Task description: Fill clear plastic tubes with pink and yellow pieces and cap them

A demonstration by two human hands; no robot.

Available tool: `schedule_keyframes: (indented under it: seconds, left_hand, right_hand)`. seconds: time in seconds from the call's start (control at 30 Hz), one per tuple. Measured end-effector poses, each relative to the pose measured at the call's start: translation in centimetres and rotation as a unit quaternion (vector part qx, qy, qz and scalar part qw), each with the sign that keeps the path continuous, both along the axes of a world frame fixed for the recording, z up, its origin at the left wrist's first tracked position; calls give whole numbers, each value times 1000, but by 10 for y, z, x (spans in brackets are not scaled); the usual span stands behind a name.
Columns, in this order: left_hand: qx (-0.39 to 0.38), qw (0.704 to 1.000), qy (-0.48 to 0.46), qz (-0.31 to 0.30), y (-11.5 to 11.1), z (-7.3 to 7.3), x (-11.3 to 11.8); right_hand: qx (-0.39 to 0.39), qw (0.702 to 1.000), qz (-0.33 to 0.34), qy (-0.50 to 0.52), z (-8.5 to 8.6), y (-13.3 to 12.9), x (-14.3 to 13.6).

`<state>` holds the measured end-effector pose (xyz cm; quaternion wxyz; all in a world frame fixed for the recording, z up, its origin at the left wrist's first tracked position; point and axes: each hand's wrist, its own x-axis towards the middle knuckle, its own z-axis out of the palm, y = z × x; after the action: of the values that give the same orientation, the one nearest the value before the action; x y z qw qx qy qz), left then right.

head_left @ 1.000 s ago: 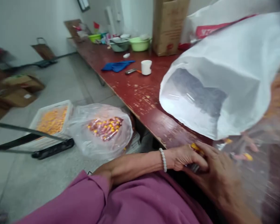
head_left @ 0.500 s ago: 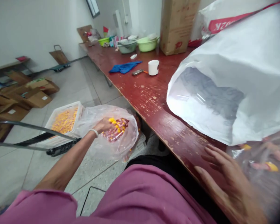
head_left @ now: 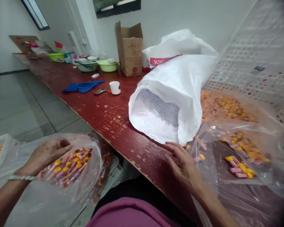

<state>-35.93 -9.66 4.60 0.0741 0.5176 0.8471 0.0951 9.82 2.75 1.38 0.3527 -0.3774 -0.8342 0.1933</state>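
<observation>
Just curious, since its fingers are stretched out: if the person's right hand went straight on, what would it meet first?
Probably the white sack, at the lower edge of its mouth, just beyond the right hand; whether they already touch is unclear.

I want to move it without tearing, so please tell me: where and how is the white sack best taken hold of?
I would probably pinch the upper rim of the white sack, coming from its open end. It lies on its side on the red table, so this edge stands free, while the lower rim lies low near the right hand.
</observation>
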Motion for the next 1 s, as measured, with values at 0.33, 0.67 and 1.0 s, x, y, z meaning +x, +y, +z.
schedule_keyframes:
  seconds: [0.33,0.67,1.0]
  left_hand:
    - [114,939,62,-317,241,-11,184]
    - [91,942,32,-323,317,-44,185]
    - [99,911,42,-398,353,-48,238]
  right_hand:
    - [-58,948,-211,-231,7,158,-40]
    - [-73,918,-236,-309,-6,170,-44]
    - [-88,907,-248,-329,-6,176,-53]
